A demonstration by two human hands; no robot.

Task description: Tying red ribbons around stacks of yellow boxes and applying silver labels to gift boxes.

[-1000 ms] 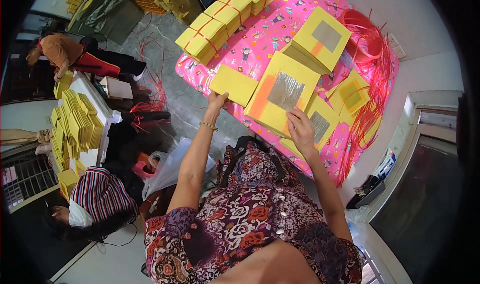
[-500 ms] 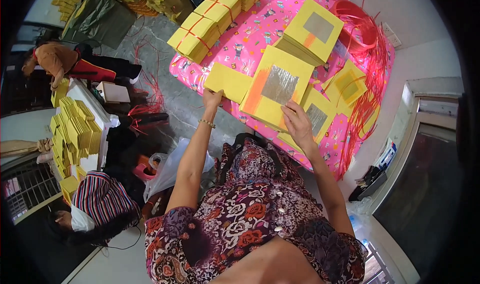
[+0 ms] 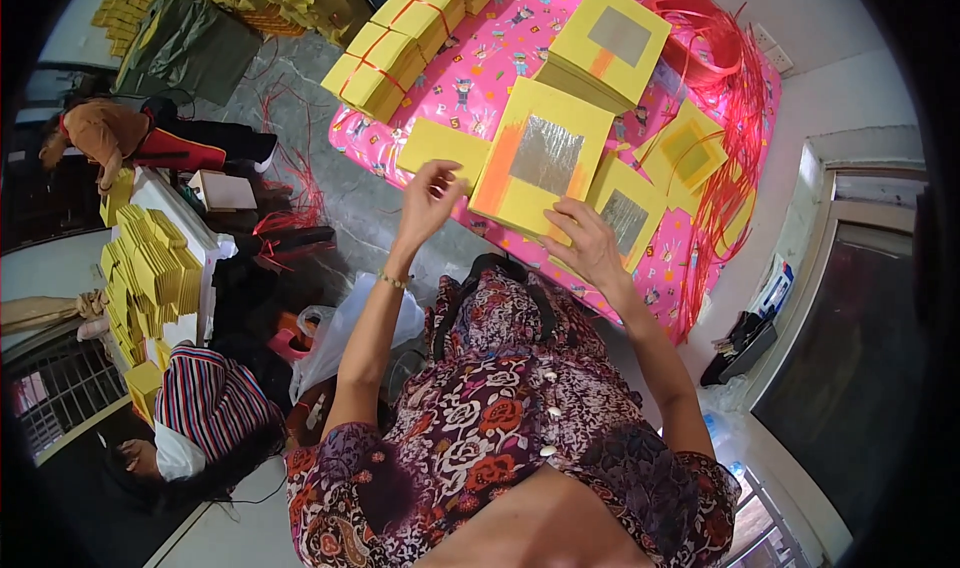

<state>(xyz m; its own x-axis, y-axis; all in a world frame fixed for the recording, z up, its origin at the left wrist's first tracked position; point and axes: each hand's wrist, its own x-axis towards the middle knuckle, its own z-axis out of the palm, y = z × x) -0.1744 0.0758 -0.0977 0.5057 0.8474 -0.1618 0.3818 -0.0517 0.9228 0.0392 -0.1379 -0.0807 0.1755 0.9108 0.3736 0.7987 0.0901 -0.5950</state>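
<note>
A thick stack of yellow joss paper [image 3: 600,133] lies on the pink table cover, its top sheet bearing a silver square and orange stripes. My right hand [image 3: 588,242] is at the stack's near right corner, fingers on the top and thumb against the side, gripping the paper edge. My left hand [image 3: 430,200] is raised by the near edge of a plain yellow folded piece [image 3: 440,146], left of the stack. Its fingers are bent and apart, with nothing seen in them. More silver-marked sheets [image 3: 628,213] lie partly under my right hand's side of the stack.
Another silver-square stack [image 3: 625,38] stands behind. Bundles tied with red ribbon [image 3: 375,68] line the far left table edge. Red plastic strands [image 3: 735,158] hang down the right side. Two people work at left beside yellow stacks [image 3: 150,258]. A white plastic bag [image 3: 365,323] is near my left arm.
My left hand has let go of the plain yellow piece and lifted toward me. My right hand has shifted slightly down to the stack's near corner. The view has drifted a little.
</note>
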